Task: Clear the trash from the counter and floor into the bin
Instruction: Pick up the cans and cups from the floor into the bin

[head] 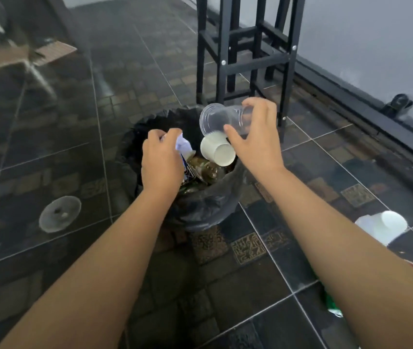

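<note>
Over the bin [208,210], the right hand [253,142] pinches a clear plastic cup [219,118] lying sideways, a white paper cup [216,152] just below it; the left hand [161,159] clenches crumpled paper [183,144] above the bin's left rim.

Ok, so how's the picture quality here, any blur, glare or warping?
Head view: sharp at the centre, on the clear cup and bin; the top-left corner is motion-smeared; the glossy floor tiles carry pale reflections; the wide lens bows the stool legs and wall edge.
</note>
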The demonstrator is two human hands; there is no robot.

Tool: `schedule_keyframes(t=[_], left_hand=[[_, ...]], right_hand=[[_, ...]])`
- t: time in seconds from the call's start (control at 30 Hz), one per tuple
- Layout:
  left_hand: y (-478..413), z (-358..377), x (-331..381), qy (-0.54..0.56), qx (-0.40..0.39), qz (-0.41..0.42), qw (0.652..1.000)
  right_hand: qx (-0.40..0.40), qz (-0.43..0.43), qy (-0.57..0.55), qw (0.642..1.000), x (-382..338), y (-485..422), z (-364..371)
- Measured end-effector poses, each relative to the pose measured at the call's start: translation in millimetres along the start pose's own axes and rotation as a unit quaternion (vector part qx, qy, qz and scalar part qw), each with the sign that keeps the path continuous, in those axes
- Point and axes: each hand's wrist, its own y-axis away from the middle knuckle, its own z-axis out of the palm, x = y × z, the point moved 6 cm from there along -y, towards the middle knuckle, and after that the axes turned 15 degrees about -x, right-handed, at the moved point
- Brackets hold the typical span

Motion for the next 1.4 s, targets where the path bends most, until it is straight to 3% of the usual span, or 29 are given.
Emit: schedule_keyframes(t=[0.2, 0.4, 0.53, 0.6, 0.73, 0.87, 1.03, 1.2, 1.4], left_hand=[[0.5, 4.7, -35.7, -0.058, -0.089, -0.022, 0.994], [-1.6, -4.2, -55.0, -0.140, -0.029, -0.027, 0.989], [-9.6, -4.0, -80.6, -0.076, -0.070, -0.110, 0.989], [-12.2, -2.4, -91.0, -0.009, -0.092, -0.151, 0.984], [-11.9, -0.7, -100.2, 0.130, -0.085, -0.203, 0.967], [-13.0, 3.6, -110.5, 0.227, -0.036, -0.195, 0.954], [-3.9, 7.5, -109.8, 0.381, -0.015, -0.190, 0.905], [-0.8, 7.3, -81.7, 0.410, 0.006, -0.136, 0.902], [2.4, 29.7, -19.9, 0.406, -0.039, -0.097, 0.908]], right_hand=[[-0.070, -0.014, 0.016, 0.997, -5.0, -9.2, 38.5], [-0.120, 0.013, 0.025, 0.992, 0.4, -13.3, 56.7], [-0.085, 0.044, 0.085, 0.992, 12.6, -18.6, 50.2], [-0.110, 0.089, 0.107, 0.984, 24.6, -20.4, 52.9], [-0.166, 0.173, 0.037, 0.970, 46.9, -17.5, 63.6], [-0.124, 0.207, -0.111, 0.964, 56.7, -16.0, 64.8], [-0.090, 0.221, -0.243, 0.940, 61.6, -6.6, 64.9], [-0.019, 0.224, -0.324, 0.919, 72.2, 22.6, 47.4], [0.049, 0.251, -0.354, 0.900, 97.9, 54.8, -12.2]])
